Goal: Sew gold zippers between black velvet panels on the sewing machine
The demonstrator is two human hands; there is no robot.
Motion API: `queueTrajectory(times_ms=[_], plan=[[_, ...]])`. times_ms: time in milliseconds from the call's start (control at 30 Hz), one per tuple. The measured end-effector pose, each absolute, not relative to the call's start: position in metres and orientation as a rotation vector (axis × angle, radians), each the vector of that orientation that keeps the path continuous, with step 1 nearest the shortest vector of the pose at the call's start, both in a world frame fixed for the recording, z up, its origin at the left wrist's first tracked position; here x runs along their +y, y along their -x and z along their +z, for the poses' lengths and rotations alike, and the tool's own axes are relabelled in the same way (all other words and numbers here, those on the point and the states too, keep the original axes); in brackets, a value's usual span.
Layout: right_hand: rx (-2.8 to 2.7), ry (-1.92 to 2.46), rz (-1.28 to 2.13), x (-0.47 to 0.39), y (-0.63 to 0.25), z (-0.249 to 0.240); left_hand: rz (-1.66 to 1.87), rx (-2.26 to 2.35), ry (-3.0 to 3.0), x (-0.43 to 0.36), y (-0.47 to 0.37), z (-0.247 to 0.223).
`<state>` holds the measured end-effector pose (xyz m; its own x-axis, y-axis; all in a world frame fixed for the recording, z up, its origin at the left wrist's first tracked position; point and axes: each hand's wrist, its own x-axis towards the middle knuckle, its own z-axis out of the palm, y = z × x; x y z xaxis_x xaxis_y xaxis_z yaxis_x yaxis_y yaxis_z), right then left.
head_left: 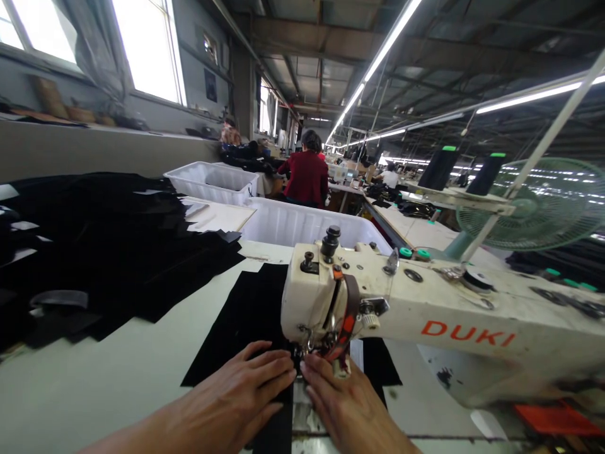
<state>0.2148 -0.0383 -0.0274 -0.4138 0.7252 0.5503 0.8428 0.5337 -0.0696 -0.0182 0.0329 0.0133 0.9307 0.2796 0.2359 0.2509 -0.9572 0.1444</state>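
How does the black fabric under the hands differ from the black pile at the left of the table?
The black fabric under the hands lies flat as one spread piece; the black pile is many overlapping cut pieces, heaped. The left hand and right hand press the fabric at the sewing machine; nothing touches the pile. Both are black cloth on one table.

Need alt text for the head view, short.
Left hand and right hand press flat on black fabric at the needle of a white sewing machine. More black cloth is piled left; white bins and a green fan stand behind.
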Motion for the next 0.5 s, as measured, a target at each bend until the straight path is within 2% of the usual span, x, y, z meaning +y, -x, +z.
queueTrajectory(times_ms=[500], plan=[[-2.224,1.326,-0.370,-0.037,-0.213,-0.014,0.534,0.360,-3.059,0.048,0.016,0.001]])
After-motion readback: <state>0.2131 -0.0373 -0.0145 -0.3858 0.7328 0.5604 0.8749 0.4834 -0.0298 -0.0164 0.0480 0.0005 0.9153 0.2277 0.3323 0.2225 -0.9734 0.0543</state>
